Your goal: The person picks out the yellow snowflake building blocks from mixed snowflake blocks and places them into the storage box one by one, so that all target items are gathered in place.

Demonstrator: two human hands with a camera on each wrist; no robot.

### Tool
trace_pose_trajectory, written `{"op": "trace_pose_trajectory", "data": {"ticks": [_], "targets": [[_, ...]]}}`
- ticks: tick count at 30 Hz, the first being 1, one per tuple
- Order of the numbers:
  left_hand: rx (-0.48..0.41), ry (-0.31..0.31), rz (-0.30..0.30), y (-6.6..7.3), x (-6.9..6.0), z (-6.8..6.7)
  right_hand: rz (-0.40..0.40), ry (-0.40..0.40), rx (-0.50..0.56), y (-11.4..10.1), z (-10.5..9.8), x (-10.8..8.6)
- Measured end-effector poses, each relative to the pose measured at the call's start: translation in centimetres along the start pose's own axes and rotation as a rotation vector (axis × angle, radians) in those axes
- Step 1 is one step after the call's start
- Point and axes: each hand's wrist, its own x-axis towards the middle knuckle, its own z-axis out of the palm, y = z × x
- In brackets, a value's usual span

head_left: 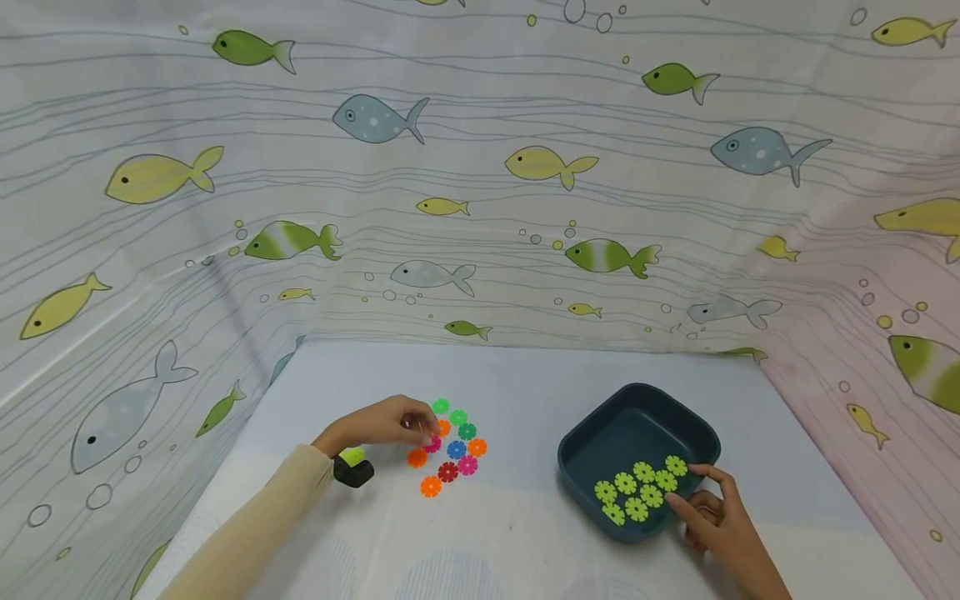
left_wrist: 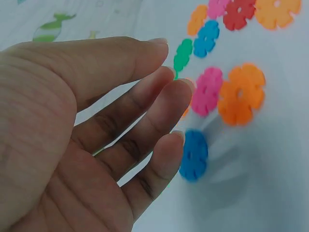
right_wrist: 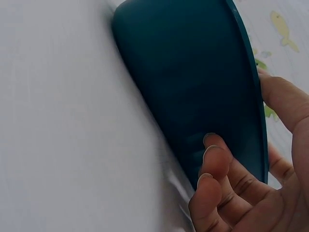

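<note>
My left hand (head_left: 393, 421) hovers at the left side of a group of flower-shaped plastic discs. In the left wrist view its fingers (left_wrist: 164, 108) are loosely bent, with nothing visible between thumb and fingertips. A pink disc (head_left: 432, 444) lies right by the fingertips; a blue disc (left_wrist: 194, 155) shows beyond the little finger. My right hand (head_left: 720, 521) grips the near right wall of a dark teal tray (head_left: 637, 400), thumb over the rim and other fingers against the outer side. Several lime-green flower discs (head_left: 643, 472) lie inside the tray.
Around the group are orange discs (head_left: 431, 486), a dark red disc (head_left: 447, 472) and green discs (head_left: 458, 417). A lime patch (head_left: 352, 456) shows beside the black wrist camera (head_left: 354, 473). A fish-patterned curtain (head_left: 480, 250) encloses the white table (head_left: 510, 375) at back and sides.
</note>
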Motion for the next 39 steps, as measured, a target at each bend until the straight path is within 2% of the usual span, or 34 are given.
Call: {"op": "trace_pose_trajectory", "data": {"ticks": [12, 24, 30, 39], "targets": [[-0.006, 0.098, -0.082, -2.7, -5.4, -1.3, -0.014, 0.004, -0.016, 0.2, -0.1, -0.2], [0.061, 0.188, -0.106, -4.9, -10.0, -2.7, -0.029, 0.011, -0.001, 0.1, 0.0, -0.4], [0.069, 0.221, -0.136, -6.1, -11.4, -3.0, -0.014, 0.012, 0.016, 0.0, 0.1, -0.3], [0.073, 0.266, -0.171, -6.7, -12.2, -2.9, -0.009, 0.009, 0.02, -0.1, 0.2, -0.2]]}}
